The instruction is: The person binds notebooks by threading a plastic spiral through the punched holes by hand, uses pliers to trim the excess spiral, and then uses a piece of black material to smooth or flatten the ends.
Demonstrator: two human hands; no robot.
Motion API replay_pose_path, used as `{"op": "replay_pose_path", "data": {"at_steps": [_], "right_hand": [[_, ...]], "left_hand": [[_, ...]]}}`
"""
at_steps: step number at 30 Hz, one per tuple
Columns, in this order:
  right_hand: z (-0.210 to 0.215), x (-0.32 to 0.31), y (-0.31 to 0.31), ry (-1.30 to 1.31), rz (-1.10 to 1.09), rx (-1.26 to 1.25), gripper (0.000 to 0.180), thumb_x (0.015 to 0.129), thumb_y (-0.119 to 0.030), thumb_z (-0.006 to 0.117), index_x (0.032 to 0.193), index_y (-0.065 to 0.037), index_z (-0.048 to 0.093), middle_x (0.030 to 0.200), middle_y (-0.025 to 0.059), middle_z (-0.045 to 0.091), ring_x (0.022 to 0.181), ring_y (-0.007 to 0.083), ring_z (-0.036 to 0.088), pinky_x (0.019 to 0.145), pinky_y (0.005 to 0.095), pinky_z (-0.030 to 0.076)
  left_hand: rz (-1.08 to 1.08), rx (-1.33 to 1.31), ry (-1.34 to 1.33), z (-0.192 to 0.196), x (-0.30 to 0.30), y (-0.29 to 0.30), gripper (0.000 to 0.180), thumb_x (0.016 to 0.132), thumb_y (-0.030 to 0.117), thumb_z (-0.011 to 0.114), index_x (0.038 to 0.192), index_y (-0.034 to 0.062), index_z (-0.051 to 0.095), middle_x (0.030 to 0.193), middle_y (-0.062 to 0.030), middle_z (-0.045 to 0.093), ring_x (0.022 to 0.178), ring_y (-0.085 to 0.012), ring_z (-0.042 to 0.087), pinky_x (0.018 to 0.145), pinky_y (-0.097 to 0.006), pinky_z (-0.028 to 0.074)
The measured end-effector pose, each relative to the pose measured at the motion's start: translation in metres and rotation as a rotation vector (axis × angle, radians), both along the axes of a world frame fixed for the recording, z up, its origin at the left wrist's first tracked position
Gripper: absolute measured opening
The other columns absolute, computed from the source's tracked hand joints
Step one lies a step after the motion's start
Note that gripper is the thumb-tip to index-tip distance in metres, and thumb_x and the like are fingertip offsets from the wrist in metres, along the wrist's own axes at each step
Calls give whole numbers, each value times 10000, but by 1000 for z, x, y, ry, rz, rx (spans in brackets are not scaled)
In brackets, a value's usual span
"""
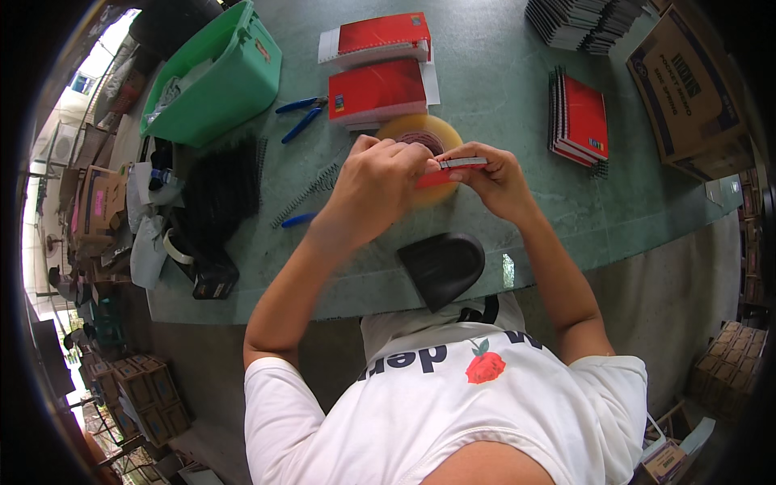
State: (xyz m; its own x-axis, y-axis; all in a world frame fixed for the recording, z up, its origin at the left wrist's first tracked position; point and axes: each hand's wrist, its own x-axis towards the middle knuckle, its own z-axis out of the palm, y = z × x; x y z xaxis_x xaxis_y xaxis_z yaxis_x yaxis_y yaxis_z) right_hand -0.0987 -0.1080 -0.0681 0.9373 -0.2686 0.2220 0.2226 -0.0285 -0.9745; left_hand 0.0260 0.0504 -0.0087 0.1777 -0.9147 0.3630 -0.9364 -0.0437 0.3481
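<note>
“On the big table (485,73), what is close to you?”

“Off to your left sits the green tub (214,89). Straight ahead is the yellow roll (449,133), partly hidden behind your hands.”

“And what do your hands have?”

“Your right hand (495,179) pinches the red book (436,177) between thumb and fingers. Your left hand (384,178) has its fingertips at the book's other end, but I can't tell if they squeeze it. The book is between your hands, with its page edge showing.”

“How can you do this bit well?”

“It looks like you are working on that edge. Pinch firmly with your right so the pages don't slip. Keep them even, and go softly with your left. Mind the coil (307,194) just left of your left hand, because a bump could bend it.”
</note>
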Motion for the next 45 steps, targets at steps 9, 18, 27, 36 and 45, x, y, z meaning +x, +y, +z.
{"op": "replay_pose_path", "data": {"at_steps": [9,18,27,36,45], "right_hand": [[2,-2,6,-126,-27,35,232,839,60,570,1060,17,622,1091,107,640,1024,130,580,847,256,504],[-1,-3,18,-198,-60,118,241,837,75,563,1070,26,603,1107,125,631,1026,149,590,866,251,494],[-2,-11,15,-143,-63,212,221,852,41,568,1069,21,602,1132,139,615,1054,179,581,929,283,466],[0,-13,13,-211,-169,67,190,866,-4,574,1048,10,626,1090,122,637,1018,154,594,905,289,468],[-13,-21,5,19,-338,-262,155,799,-45,665,948,0,664,851,71,696,798,95,640,723,240,503]], "left_hand": [[70,-60,-82,4,-8,0,253,731,173,709,927,62,595,887,-87,581,909,-278,547,765,-397,408],[94,-59,-127,0,-11,1,292,736,195,707,960,55,580,895,-81,576,869,-273,555,731,-385,404],[104,-53,-118,-2,-17,-2,293,770,251,693,959,53,585,926,-108,581,819,-289,556,712,-390,418],[98,-73,-120,-2,-15,-3,274,782,265,667,931,50,585,895,-95,577,816,-268,558,703,-383,425],[-7,-104,69,4,-23,-22,227,777,196,677,909,26,604,833,-120,592,798,-296,571,716,-388,448]]}}
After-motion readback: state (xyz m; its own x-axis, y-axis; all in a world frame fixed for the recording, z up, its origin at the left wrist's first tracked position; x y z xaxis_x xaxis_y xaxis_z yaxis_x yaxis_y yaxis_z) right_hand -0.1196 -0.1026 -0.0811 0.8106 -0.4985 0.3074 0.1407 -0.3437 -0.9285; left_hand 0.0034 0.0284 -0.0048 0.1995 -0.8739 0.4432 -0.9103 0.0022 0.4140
